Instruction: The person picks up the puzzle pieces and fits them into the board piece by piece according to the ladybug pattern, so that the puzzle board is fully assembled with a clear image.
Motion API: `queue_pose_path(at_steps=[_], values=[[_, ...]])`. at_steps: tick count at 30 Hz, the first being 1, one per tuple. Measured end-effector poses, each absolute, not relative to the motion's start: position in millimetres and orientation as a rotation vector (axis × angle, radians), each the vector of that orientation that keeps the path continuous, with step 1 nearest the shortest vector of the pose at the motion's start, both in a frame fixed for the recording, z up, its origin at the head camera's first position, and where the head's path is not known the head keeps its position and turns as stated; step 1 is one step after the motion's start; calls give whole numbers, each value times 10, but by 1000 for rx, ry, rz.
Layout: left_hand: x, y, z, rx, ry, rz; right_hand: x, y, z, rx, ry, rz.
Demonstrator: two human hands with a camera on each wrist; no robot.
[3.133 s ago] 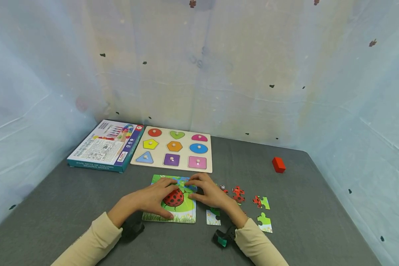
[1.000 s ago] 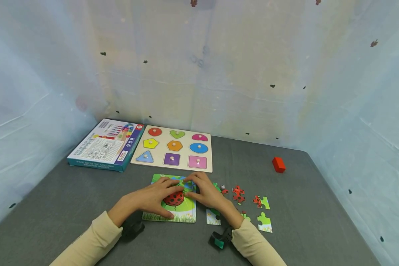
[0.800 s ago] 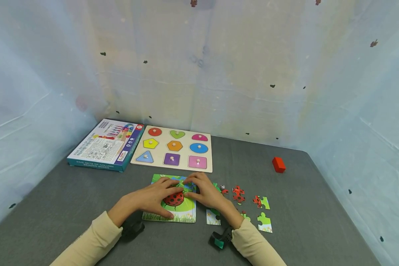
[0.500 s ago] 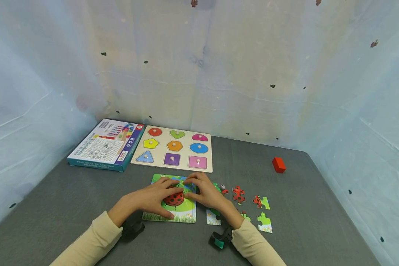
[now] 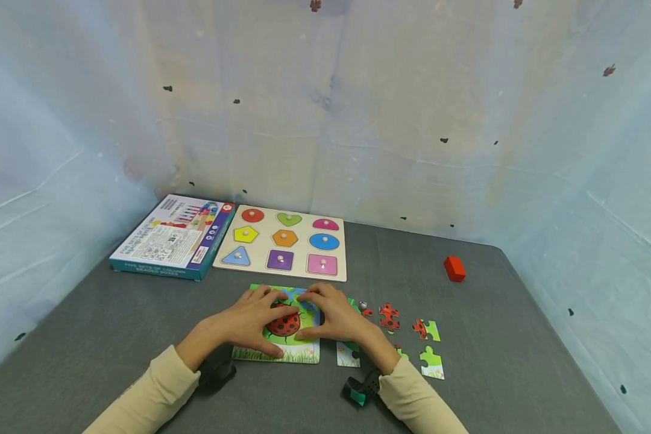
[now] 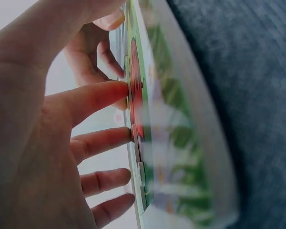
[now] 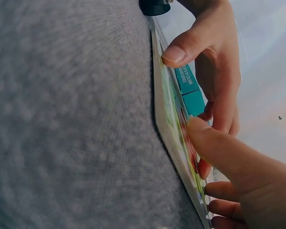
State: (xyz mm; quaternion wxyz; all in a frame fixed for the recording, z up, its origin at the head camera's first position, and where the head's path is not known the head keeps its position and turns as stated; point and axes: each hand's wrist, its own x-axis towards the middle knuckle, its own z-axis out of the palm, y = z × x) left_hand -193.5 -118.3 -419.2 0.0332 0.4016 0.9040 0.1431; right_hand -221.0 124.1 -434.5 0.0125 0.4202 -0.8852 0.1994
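Observation:
In the head view a square ladybug puzzle board (image 5: 304, 352) lies flat on the grey cloth. My left hand (image 5: 252, 322) is spread over its left half, fingertips on the picture and thumb near the lower edge. From the right, my right hand (image 5: 339, 316) reaches over the board, its fingertips and thumb touching the right part. The left wrist view shows the left hand's fingers (image 6: 102, 143) pressing on slightly raised pieces. In the right wrist view the right thumb (image 7: 214, 143) rests on the board (image 7: 169, 119). The hands hide some of the picture.
Loose jigsaw pieces (image 5: 389, 317) lie right of the board, some partly behind the right forearm, with a corner piece (image 5: 432, 364) farther right. Behind stand a wooden shape board (image 5: 304, 241) and a flat box (image 5: 168, 238). A red block (image 5: 455, 269) lies at the back right.
The right thumb has moved down the board, away from the right hand's fingers. The left hand's upper fingers have shifted slightly to the left. The board and loose pieces look unmoved over the last second.

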Motion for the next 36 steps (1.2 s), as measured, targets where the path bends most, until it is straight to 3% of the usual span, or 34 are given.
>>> queue_pose_path(at_steps=[36], values=[[-1931, -1515, -4073, 1035, 2569, 642, -2193, 1241, -4312, 1349, -2806, 553]])
